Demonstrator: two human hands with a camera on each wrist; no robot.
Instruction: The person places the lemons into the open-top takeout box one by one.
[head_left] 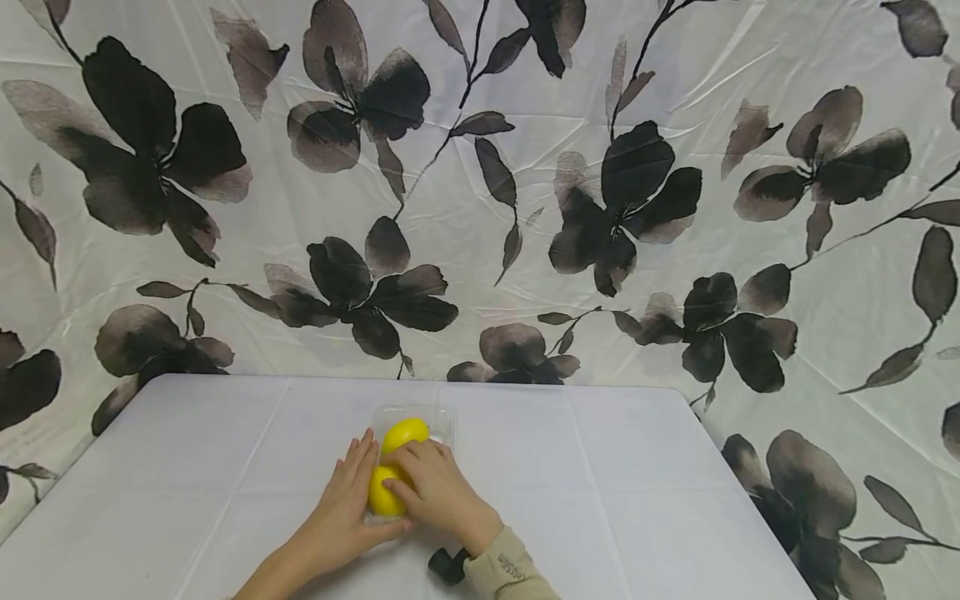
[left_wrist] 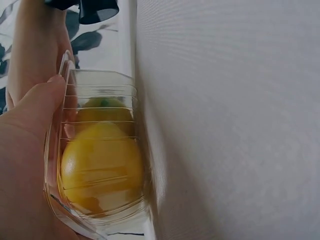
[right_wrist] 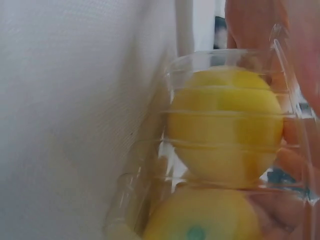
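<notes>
A clear plastic box [head_left: 444,415] holds two yellow lemons, seen through its ribbed walls in both wrist views. The far lemon [head_left: 405,431] lies towards the back of the box, and the near lemon [head_left: 384,498] at its front. My left hand [head_left: 337,510] rests along the box's left side with straight fingers, its thumb stretched across the near side; in the left wrist view this thumb touches the rim. From the right, my right hand [head_left: 444,492] reaches over the box and grips the near lemon, thumb on top and fingers curled between the two fruits.
A white-covered table [head_left: 525,467] bears the box near its middle. On the right wrist sits a black strapped device [head_left: 447,567]. Behind the table hangs a white cloth [head_left: 480,208] with dark flowers.
</notes>
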